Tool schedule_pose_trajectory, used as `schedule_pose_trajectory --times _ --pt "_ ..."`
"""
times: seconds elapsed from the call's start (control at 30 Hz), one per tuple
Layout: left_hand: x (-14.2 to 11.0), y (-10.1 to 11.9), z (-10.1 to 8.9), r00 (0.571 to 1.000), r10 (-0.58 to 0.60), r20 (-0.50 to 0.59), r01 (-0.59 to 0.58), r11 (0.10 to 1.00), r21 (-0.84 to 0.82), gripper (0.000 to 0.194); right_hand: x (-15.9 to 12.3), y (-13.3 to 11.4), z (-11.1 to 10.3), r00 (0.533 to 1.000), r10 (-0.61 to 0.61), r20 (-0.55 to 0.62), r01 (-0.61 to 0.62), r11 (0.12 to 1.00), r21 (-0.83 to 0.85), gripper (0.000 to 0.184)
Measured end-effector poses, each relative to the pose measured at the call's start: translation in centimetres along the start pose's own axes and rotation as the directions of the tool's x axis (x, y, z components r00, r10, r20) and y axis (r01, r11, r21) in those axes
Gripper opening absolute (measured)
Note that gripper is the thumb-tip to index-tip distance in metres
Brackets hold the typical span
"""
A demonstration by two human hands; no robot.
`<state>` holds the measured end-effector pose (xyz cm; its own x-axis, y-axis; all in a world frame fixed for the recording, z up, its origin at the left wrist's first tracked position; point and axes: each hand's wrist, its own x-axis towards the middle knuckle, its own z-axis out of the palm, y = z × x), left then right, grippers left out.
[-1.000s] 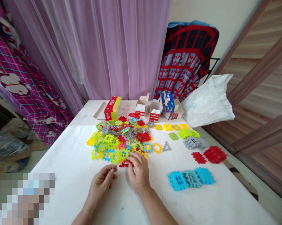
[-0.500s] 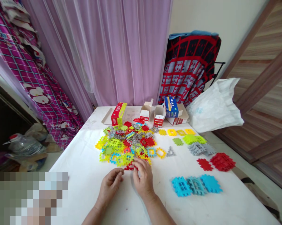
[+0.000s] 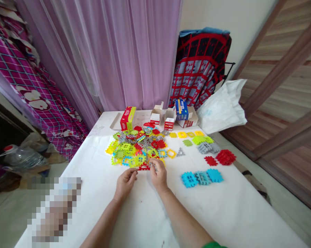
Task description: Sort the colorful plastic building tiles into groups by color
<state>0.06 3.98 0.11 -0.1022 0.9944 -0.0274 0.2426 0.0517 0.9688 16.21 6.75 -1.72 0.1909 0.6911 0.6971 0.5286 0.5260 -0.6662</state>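
A mixed pile of toothed plastic building tiles (image 3: 128,148) in green, yellow, red, grey and blue lies on the white-covered table (image 3: 93,193). At its near edge my right hand (image 3: 159,175) is closed on a grey tile (image 3: 155,166), partly hidden by the fingers. My left hand (image 3: 125,182) is closed in a pinch just in front of the pile; anything between its fingertips is hidden. A red tile (image 3: 144,167) with an opening sits between and just beyond the hands. Right of the pile lies a grey triangular tile (image 3: 180,152).
Tiles grouped by colour lie to the right: blue (image 3: 203,177), red (image 3: 225,157), grey (image 3: 208,147), bright green (image 3: 202,139) and yellow (image 3: 182,134). Small cardboard boxes (image 3: 169,120) and a white bag (image 3: 219,110) stand along the back. A purple curtain (image 3: 129,51) hangs behind.
My right hand has lifted slightly from the red tile and now shows a grey tile in its fingers. My left hand stays pinched. The head view has shifted, bringing more forearm into sight.
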Motion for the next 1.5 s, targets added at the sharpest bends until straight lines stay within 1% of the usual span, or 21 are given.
schedule_pose_trajectory --times 0.1,0.17,0.27,0.33,0.4,0.43,0.47,0.53,0.6,0.67,0.73,0.83,1.0,1.1,1.2,1.3,1.37,1.43,1.5 --pt "0.1 0.0 0.0 1.0 0.011 -0.004 -0.011 1.0 -0.002 0.039 0.2 -0.7 -0.1 0.997 -0.063 0.032 0.064 0.998 -0.025 0.026" --pt "0.2 -0.2 0.0 0.999 0.044 -0.032 -0.044 0.999 0.01 0.041 0.1 -1.0 -0.4 0.995 -0.091 0.052 0.093 0.994 -0.052 0.027" --pt "0.8 -0.9 -0.1 0.979 0.163 -0.119 -0.151 0.983 0.104 0.038 -0.3 -1.2 -0.9 0.99 -0.118 0.073 0.123 0.989 -0.077 0.028" --pt "1.3 -1.0 -0.4 0.945 0.293 -0.148 -0.254 0.938 0.235 0.032 -0.7 -1.2 -1.4 0.988 -0.135 0.073 0.141 0.987 -0.082 0.03" --pt "1.8 -0.7 -0.8 0.905 0.414 -0.101 -0.339 0.843 0.417 0.029 -1.2 -1.1 -1.9 0.988 -0.136 0.072 0.142 0.986 -0.089 0.033" --pt "2.0 -0.4 -0.9 0.892 0.448 -0.05 -0.361 0.776 0.518 0.03 -1.4 -1.0 -2.1 0.989 -0.133 0.072 0.139 0.986 -0.092 0.033" --pt "2.2 0.1 -1.1 0.89 0.455 0.008 -0.363 0.7 0.615 0.031 -1.6 -0.9 -2.4 0.989 -0.127 0.074 0.134 0.986 -0.095 0.034" --pt "2.4 1.0 -1.3 0.904 0.406 0.132 -0.356 0.545 0.759 0.036 -2.0 -0.7 -2.8 0.989 -0.123 0.082 0.131 0.986 -0.104 0.034" --pt "2.6 1.8 -1.4 0.902 0.363 0.234 -0.382 0.415 0.826 0.036 -2.3 -0.7 -3.3 0.988 -0.117 0.096 0.128 0.985 -0.12 0.034" --pt "2.9 2.3 -1.3 0.896 0.339 0.288 -0.401 0.336 0.852 0.035 -2.6 -0.7 -3.8 0.988 -0.103 0.111 0.118 0.984 -0.133 0.034" --pt "3.2 2.6 -1.1 0.9 0.316 0.301 -0.397 0.304 0.866 0.035 -2.8 -0.8 -4.1 0.989 -0.083 0.121 0.099 0.986 -0.136 0.033" --pt "3.6 2.9 -0.9 0.911 0.272 0.311 -0.39 0.321 0.863 0.033 -2.9 -1.0 -4.4 0.99 -0.064 0.124 0.08 0.988 -0.131 0.032" --pt "4.0 3.7 -0.5 0.924 0.222 0.311 -0.377 0.398 0.836 0.022 -2.9 -1.2 -4.2 0.992 -0.038 0.118 0.055 0.989 -0.138 0.032" --pt "4.1 4.3 -0.5 0.943 0.19 0.273 -0.332 0.482 0.811 0.015 -2.9 -1.2 -4.2 0.992 -0.029 0.12 0.045 0.99 -0.135 0.032" --pt "3.7 4.7 -0.7 0.962 0.177 0.208 -0.273 0.601 0.751 0.012 -2.9 -1.1 -4.4 0.99 -0.036 0.134 0.053 0.991 -0.126 0.033" --pt "3.1 4.9 -0.8 0.98 0.16 0.12 -0.2 0.745 0.637 0.008 -3.0 -1.0 -4.5 0.988 -0.035 0.152 0.053 0.992 -0.116 0.033" --pt "2.6 4.9 -0.7 0.991 0.112 0.069 -0.132 0.844 0.519 0.008 -3.0 -0.9 -4.4 0.988 -0.039 0.149 0.056 0.992 -0.113 0.032" --pt "2.0 4.7 -0.2 0.998 0.036 0.059 -0.056 0.928 0.368 0.012 -3.1 -0.8 -4.3 0.988 -0.055 0.142 0.072 0.991 -0.115 0.033" --pt "1.4 4.4 0.4 0.995 -0.037 0.094 0.017 0.978 0.209 0.02 -3.2 -0.8 -4.2 0.988 -0.076 0.138 0.094 0.988 -0.126 0.033"
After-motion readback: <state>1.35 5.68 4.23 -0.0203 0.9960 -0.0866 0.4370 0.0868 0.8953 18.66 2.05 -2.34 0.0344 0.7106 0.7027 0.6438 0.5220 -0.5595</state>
